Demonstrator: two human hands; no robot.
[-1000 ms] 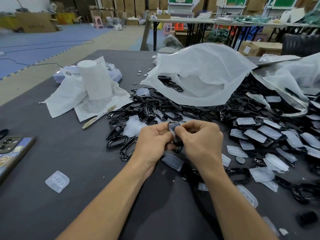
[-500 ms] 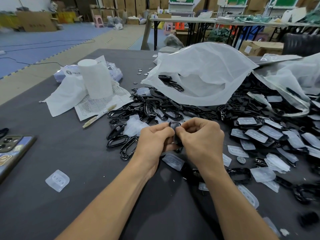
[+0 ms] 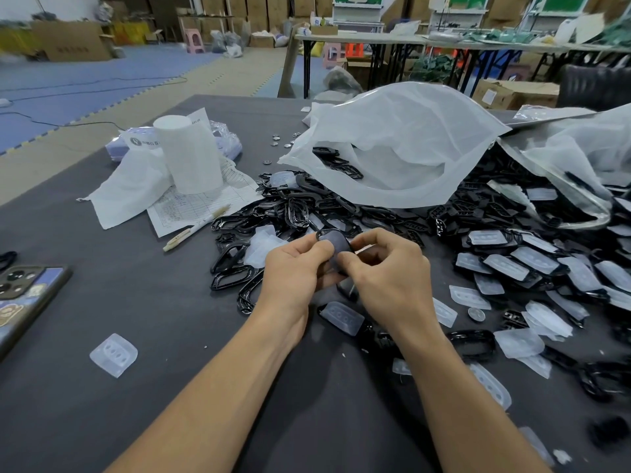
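Note:
My left hand (image 3: pixel 293 268) and my right hand (image 3: pixel 389 271) meet over the grey table (image 3: pixel 102 387) and both pinch one small black key-fob shell (image 3: pixel 336 242) with a loop at its top. Its lower half is hidden behind my fingers. A clear silicone button pad (image 3: pixel 341 317) lies on the table just below my hands. A heap of black plastic frames (image 3: pixel 290 213) lies behind my hands. Shells fitted with clear pads (image 3: pixel 532 264) lie in rows to the right.
A white mesh bag (image 3: pixel 403 148) with black parts inside lies behind the heap. A paper roll (image 3: pixel 187 155), a form sheet and a pen (image 3: pixel 196 228) sit back left. A phone (image 3: pixel 24 295) lies at the left edge, a loose clear pad (image 3: pixel 113 354) near it.
Both hands stayed in place, working the shell between the fingertips. The shell now shows more of its dark face and stands slightly higher between the thumbs.

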